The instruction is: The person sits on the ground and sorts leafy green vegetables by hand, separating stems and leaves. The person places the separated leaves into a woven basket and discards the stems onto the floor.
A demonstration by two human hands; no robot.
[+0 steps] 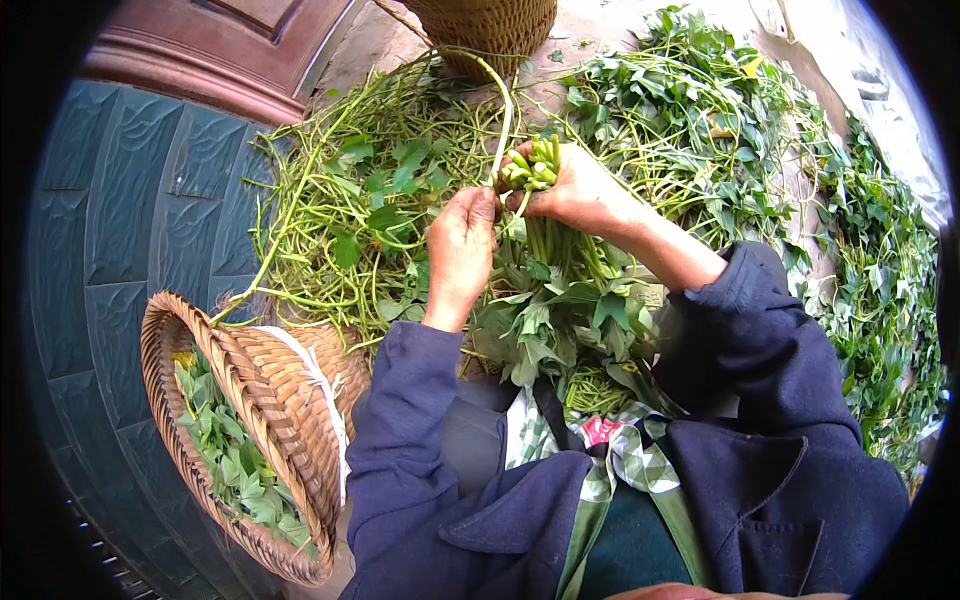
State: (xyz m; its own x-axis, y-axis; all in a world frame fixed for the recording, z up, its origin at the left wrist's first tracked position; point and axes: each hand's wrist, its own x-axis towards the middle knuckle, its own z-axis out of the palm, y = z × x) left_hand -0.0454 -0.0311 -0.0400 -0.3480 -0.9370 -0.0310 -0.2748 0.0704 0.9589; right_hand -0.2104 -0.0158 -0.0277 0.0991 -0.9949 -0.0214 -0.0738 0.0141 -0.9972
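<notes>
My right hand (581, 187) is closed around a thick bunch of green leaf stalks (541, 161). Their cut ends stick up past the thumb, and the leaves (551, 322) hang below over my lap. Close beside it, my left hand (463, 244) pinches a long pale-green vine (507, 112) between thumb and fingers; the vine looks like sweet potato. It arches up from my fingertips, then appears to loop down to the left. A thin stalk (520, 206) runs between the two hands. Part of my right fingers is hidden behind the bunch.
A tangled heap of mostly bare vines (330, 240) lies ahead. Leafy vines (675, 112) spread along the right. A woven basket (247, 375) holding leaves (232, 457) tilts at my left, by a blue tiled wall (135, 240). Another basket (495, 30) stands beyond the heap, near a reddish door (217, 52).
</notes>
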